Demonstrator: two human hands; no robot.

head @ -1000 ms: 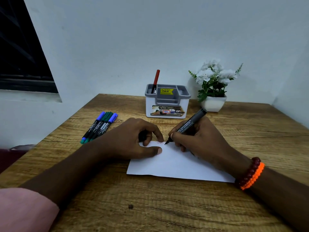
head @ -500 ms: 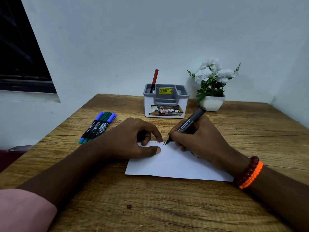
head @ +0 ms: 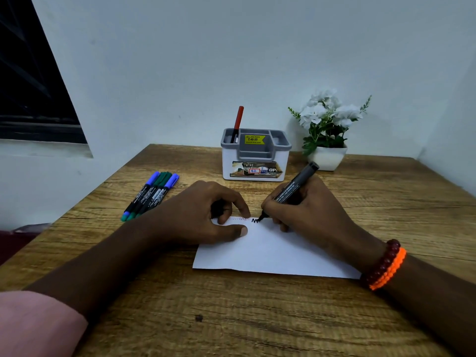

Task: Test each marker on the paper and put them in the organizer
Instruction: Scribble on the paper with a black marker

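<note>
The right hand (head: 306, 210) is gripping a black marker (head: 291, 191) with curled fingers, its tip touching the white paper (head: 270, 253) at a black zigzag scribble (head: 255, 220) near the far edge. The left hand (head: 203, 215) is pressing the paper's far left corner to the wooden table (head: 231, 318), thumb flat and fingers curled around what looks like a dark cap. 4 capped markers (head: 152, 194) are lying together left of the paper. A red marker (head: 238, 122) is standing in the back-left compartment of the organizer (head: 255, 155).
</note>
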